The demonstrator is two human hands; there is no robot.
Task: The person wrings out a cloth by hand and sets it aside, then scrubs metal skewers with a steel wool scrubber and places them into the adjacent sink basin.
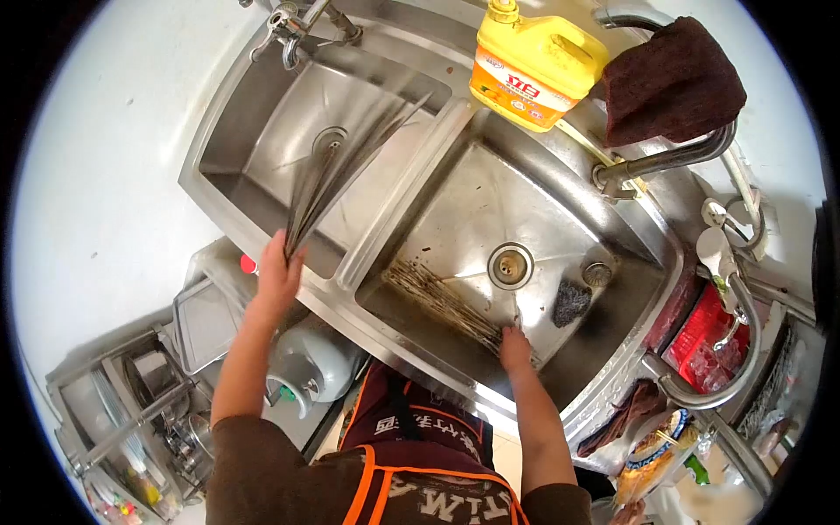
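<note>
My left hand (pixel 282 269) is closed around one end of a bundle of thin metal skewers (pixel 317 188). The bundle fans out over the left sink basin (pixel 271 131) and its far ends are smeared by motion. Down in the right basin (pixel 472 179), my right hand (pixel 516 350) is closed on the near end of a second bundle of skewers (pixel 442 297). Brownish and dirty-looking, these lie slantwise along the basin's near side. Close to that hand, a dark scouring pad (pixel 571 303) rests on the basin floor beside the drain (pixel 510 266).
A yellow detergent jug (pixel 535 66) stands on the sink's back rim. Over a bent pipe hangs a dark brown cloth (pixel 672 83). Taps (pixel 284 31) rise at the back left. At the lower left are a gas cylinder (pixel 319 359) and a utensil rack (pixel 140 429).
</note>
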